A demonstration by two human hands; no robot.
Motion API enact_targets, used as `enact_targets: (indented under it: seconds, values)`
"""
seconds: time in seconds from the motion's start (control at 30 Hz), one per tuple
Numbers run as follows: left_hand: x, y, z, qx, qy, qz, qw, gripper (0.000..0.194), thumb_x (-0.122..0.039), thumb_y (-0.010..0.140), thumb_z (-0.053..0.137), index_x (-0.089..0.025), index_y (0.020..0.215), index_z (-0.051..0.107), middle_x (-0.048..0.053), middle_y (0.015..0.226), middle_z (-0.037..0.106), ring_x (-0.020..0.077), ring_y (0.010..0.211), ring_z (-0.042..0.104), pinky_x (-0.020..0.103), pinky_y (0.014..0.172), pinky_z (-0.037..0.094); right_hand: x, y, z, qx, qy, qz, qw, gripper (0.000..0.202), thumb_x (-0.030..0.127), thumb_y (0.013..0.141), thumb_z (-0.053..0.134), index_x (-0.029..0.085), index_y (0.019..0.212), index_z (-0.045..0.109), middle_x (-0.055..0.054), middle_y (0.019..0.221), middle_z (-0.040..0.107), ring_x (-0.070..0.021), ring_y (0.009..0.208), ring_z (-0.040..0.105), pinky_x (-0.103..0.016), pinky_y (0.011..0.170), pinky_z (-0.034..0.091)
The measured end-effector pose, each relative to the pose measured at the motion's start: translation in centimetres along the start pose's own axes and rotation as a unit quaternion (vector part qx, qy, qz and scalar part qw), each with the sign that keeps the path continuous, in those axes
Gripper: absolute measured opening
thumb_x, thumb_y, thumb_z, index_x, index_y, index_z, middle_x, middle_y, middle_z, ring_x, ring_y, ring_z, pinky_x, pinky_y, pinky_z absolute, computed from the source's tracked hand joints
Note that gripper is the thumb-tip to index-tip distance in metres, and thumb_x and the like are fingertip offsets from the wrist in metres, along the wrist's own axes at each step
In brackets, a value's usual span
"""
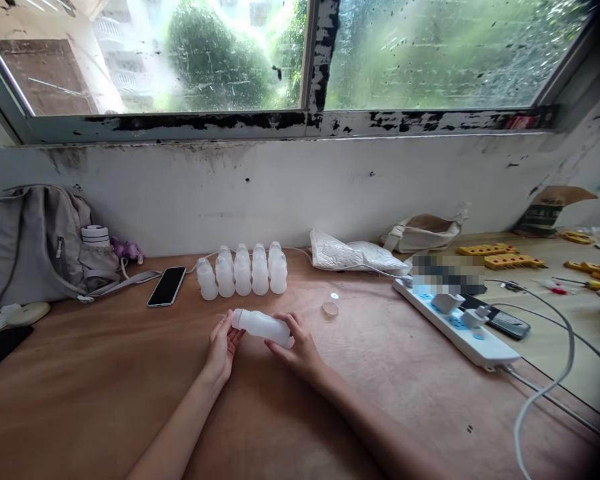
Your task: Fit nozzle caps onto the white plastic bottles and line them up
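The bottle (261, 327), translucent white plastic, is held in both hands above the near middle of the table (380, 400). It is tilted close to horizontal, neck to the left and base to the right. The left hand (223, 348) has its grip closed at the neck end, thumb and fingers against it. The right hand (296, 347) has its grip clamped around the base end, thumb on the near side and fingers on the far side.

Beyond the hands, slightly left, a cluster of similar bottles (243, 273) stands upright in close order. Left of these lies a smartphone (167, 287), dark screen up. A grey backpack (35, 243) rests at the far left against the wall (220, 187). To the right of the hands, a clear cap (331, 307) sits alone on the table. Farther back lies a white plastic packet (347, 253). On the right, a white power strip (453, 327) carries plugged-in adapters (447, 303).
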State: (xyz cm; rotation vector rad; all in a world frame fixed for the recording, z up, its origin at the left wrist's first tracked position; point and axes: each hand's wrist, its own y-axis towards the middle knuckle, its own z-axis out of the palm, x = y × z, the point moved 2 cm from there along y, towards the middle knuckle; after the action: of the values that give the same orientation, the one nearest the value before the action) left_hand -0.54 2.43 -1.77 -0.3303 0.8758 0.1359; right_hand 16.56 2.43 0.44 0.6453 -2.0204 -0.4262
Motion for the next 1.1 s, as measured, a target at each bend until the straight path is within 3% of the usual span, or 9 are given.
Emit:
enact_targets:
  seconds: [0.13,0.47,0.7,0.87,0.97,1.1]
  values:
    - [0.0,-0.2,0.2,-0.006,-0.009,-0.015,1.000,0.017,-0.030,0.073,0.060,-0.016,0.081,0.060,0.002,0.082,0.065,0.0090,0.069,0.060,0.018,0.060,0.049,0.2,-0.1,0.1,0.004,0.001,-0.012,1.000,0.040,0.024,0.067,0.062,0.025,0.104,0.049,-0.005,0.095,0.049,-0.0194,0.084,0.053,-0.028,0.063,0.049]
    - [0.0,-0.8,0.7,0.045,0.012,-0.007,0.999,0.023,-0.034,0.071,0.062,-0.017,0.086,0.059,0.001,0.083,0.063,0.0093,0.073,0.059,0.020,0.068,0.048,-0.2,-0.2,-0.1,-0.018,-0.037,-0.046,0.998,0.044,0.020,0.068,0.061,0.026,0.109,0.050,-0.006,0.098,0.047,-0.0204,0.088,0.053,-0.032,0.072,0.049]
    - [0.1,-0.8,0.7,0.034,0.000,-0.030,0.999,0.023,-0.032,0.071,0.063,-0.016,0.087,0.060,0.004,0.087,0.064,0.0109,0.074,0.060,0.021,0.068,0.049,-0.7,-0.8,0.3,-0.052,-0.141,-0.139,0.979,0.047,0.007,0.070,0.054,0.029,0.112,0.051,-0.008,0.109,0.042,-0.0221,0.094,0.047,-0.036,0.075,0.047]
    - [0.2,-0.9,0.7,0.030,0.003,-0.035,0.999,0.024,-0.035,0.068,0.065,-0.016,0.082,0.060,0.002,0.080,0.063,0.0099,0.068,0.058,0.020,0.062,0.048,-0.2,-0.9,0.4,-0.064,-0.158,-0.193,0.966,0.051,0.000,0.071,0.046,0.031,0.112,0.052,-0.008,0.112,0.041,-0.0229,0.102,0.042,-0.039,0.081,0.044]
    - [0.0,-1.0,0.8,0.033,0.004,-0.028,0.999,0.024,-0.035,0.066,0.067,-0.016,0.079,0.059,0.000,0.075,0.062,0.0091,0.066,0.058,0.020,0.061,0.047,0.1,-0.7,0.1,-0.050,-0.110,-0.149,0.982,0.042,0.008,0.073,0.051,0.027,0.110,0.053,-0.009,0.110,0.045,-0.0223,0.099,0.046,-0.038,0.081,0.044]
    - [-0.7,-1.3,1.1,0.072,-0.004,-0.014,0.997,0.022,-0.029,0.064,0.068,-0.016,0.079,0.059,0.001,0.081,0.063,0.0103,0.070,0.059,0.021,0.065,0.046,0.0,-0.4,0.0,0.030,0.043,0.046,0.998,0.031,0.035,0.072,0.058,0.020,0.100,0.055,-0.005,0.084,0.057,-0.0163,0.071,0.055,-0.028,0.061,0.048]
